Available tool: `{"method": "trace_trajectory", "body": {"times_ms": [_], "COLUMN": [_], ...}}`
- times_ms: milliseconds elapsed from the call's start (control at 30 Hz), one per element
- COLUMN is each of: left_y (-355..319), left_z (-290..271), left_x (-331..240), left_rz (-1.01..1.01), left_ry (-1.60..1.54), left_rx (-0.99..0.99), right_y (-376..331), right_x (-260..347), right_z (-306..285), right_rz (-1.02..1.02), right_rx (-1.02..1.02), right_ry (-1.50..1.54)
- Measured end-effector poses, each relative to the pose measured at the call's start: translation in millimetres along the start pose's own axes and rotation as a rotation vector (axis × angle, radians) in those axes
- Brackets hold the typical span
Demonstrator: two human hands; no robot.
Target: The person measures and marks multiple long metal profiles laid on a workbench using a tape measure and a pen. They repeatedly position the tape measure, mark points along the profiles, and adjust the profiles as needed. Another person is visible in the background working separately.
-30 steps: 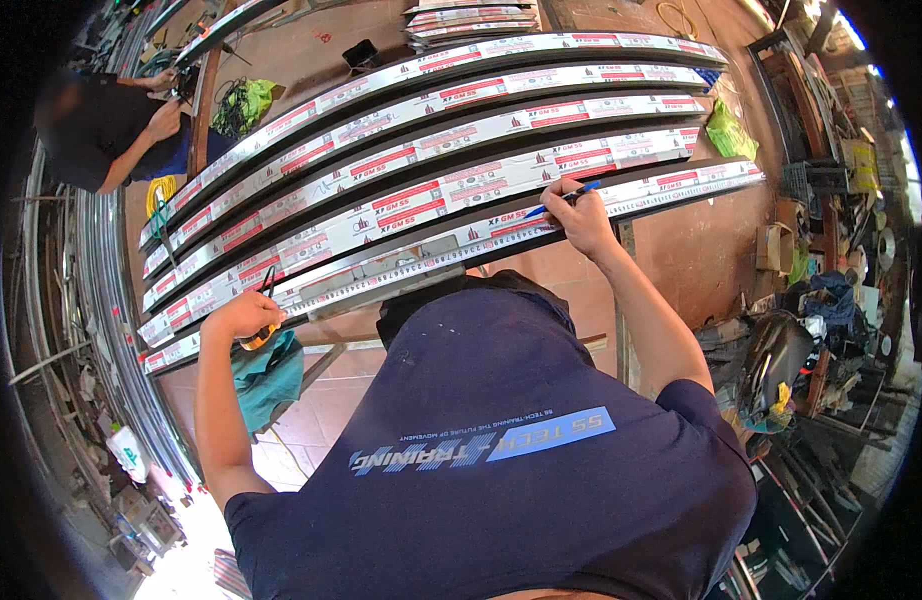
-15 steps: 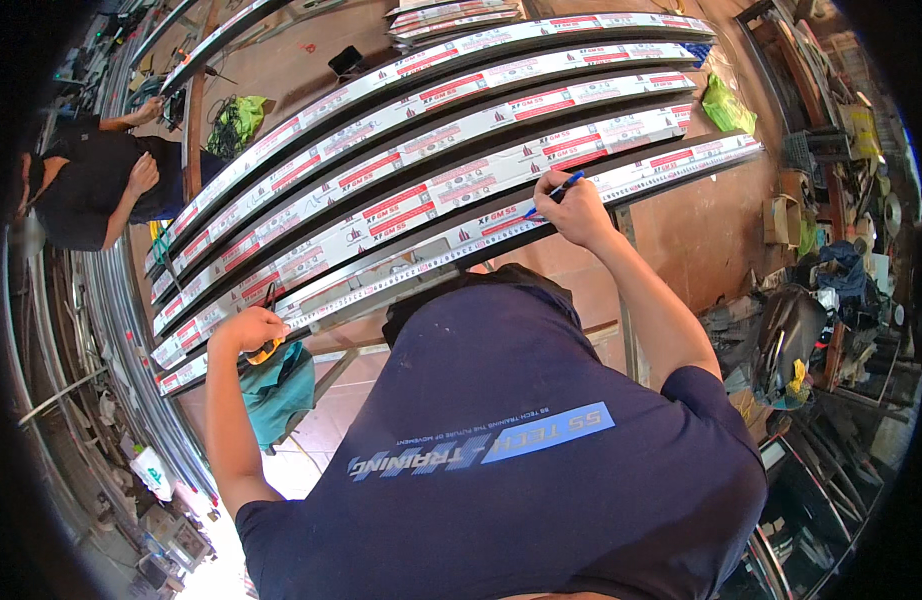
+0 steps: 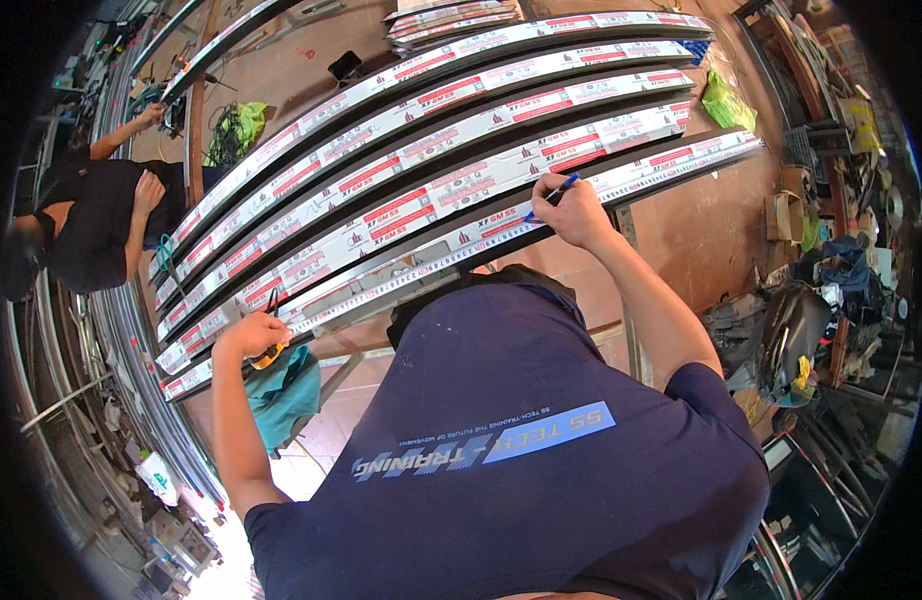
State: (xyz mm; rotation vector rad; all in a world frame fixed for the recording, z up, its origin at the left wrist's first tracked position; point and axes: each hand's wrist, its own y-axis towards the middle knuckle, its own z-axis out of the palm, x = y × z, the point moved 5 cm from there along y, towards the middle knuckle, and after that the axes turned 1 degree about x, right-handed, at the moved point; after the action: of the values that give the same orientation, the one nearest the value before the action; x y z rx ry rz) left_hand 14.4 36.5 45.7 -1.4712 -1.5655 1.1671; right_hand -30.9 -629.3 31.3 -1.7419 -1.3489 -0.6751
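My left hand (image 3: 249,337) is closed around a yellow-and-black tape measure (image 3: 269,357) at the left part of the nearest long profile (image 3: 676,160). From there the white tape blade (image 3: 413,273) runs out along the near edge of that profile, past my right hand. A blue pen (image 3: 567,183) is pinched in my right hand (image 3: 578,215), tilted, its tip at the profile's labelled face beside the blade. Several more profiles (image 3: 446,192) with white and red printed film lie in parallel rows beyond. A thin dark object (image 3: 272,299) sticks up next to my left hand.
A teal cloth (image 3: 286,395) hangs below my left hand. At the left, another person (image 3: 101,215) is at work with a hand on a dark bar. Green bags (image 3: 728,103) and stacked sheets (image 3: 451,22) lie beyond the profiles. Cluttered shelves (image 3: 831,200) line the right side.
The other person has shifted, their body lower in view. My left hand with the tape measure appears slightly lower and to the right; my right hand and pen are almost unmoved.
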Motion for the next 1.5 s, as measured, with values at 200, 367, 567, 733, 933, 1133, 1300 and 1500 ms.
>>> {"method": "trace_trajectory", "body": {"times_ms": [200,367,567,733,933,1133,1300,1500], "left_y": [1,2,1,-13,-34,-39,-29,5], "left_z": [2,2,8,11,33,29,-2,-34], "left_x": [1,0,-32,-81,-110,-125,-103,-35], "left_rz": [0.042,0.080,0.234,0.355,0.507,0.619,0.622,0.247], "left_ry": [0.020,0.034,-0.194,-0.309,-0.390,-0.443,-0.518,-0.332], "left_rx": [-0.004,-0.037,-0.052,-0.004,0.070,-0.016,-0.189,-0.521], "right_y": [-1,-10,-34,-20,-12,-17,-24,-42], "right_x": [-3,-1,10,42,143,232,278,243], "right_z": [0,1,-20,-35,43,219,259,227], "right_rz": [0.010,-0.189,-0.548,-0.426,-0.652,-0.826,-0.973,-0.812], "right_rx": [0.016,-0.147,-0.253,-0.189,-0.069,0.240,0.312,0.216], "right_ry": [-0.026,0.198,-0.509,-0.604,-0.559,-0.481,-0.152,-0.034]}}
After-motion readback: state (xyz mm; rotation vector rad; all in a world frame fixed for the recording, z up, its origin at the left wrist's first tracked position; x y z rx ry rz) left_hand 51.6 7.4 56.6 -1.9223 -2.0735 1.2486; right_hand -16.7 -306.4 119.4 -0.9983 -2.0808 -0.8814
